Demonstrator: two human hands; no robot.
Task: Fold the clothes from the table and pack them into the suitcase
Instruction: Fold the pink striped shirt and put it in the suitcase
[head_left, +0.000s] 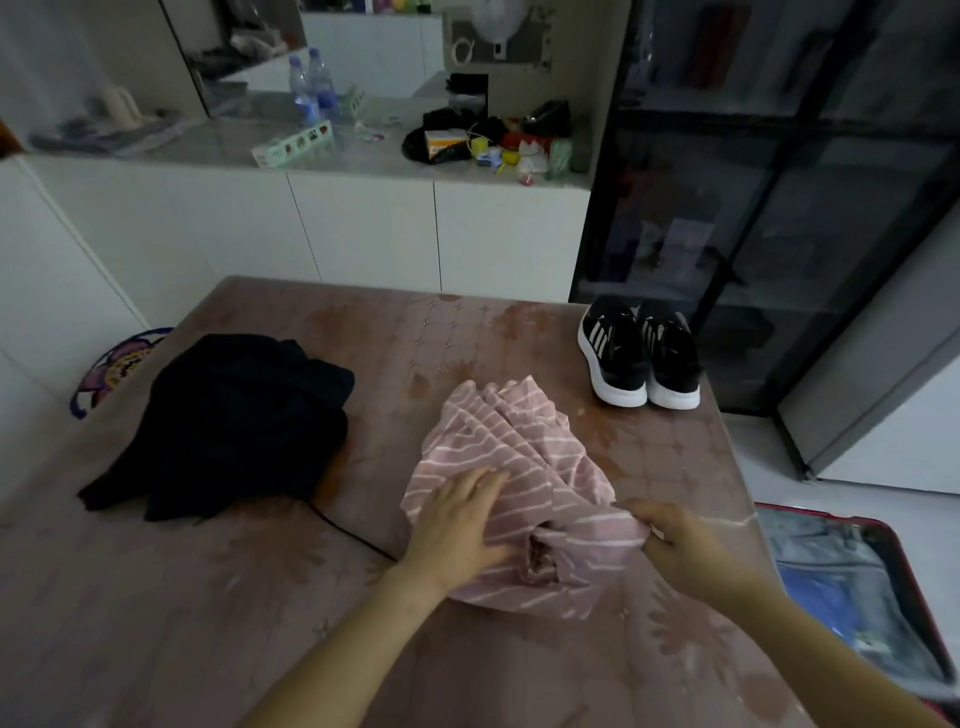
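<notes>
Patterned brown worktop (467, 338) fills the head view, backed by white cabinets. Near its front right lies the crumpled pink striped garment (519, 447), the piece in hand. The left hand (457, 525) presses flat on it with straight fingers. The right hand (675, 540) has its grip clamped on a bunched fold at the garment's near-right edge. The cloth probably wants spreading flat before any fold, the left palm pinning while the right draws outward. Bare surface lies near-left. The black clothes (234, 421) sit well to the left, a thin cable (353, 535) runs beside the left wrist, and sneakers (641, 358) stand near the right edge. The suitcase (810, 535) lies open on the floor beyond that edge.
</notes>
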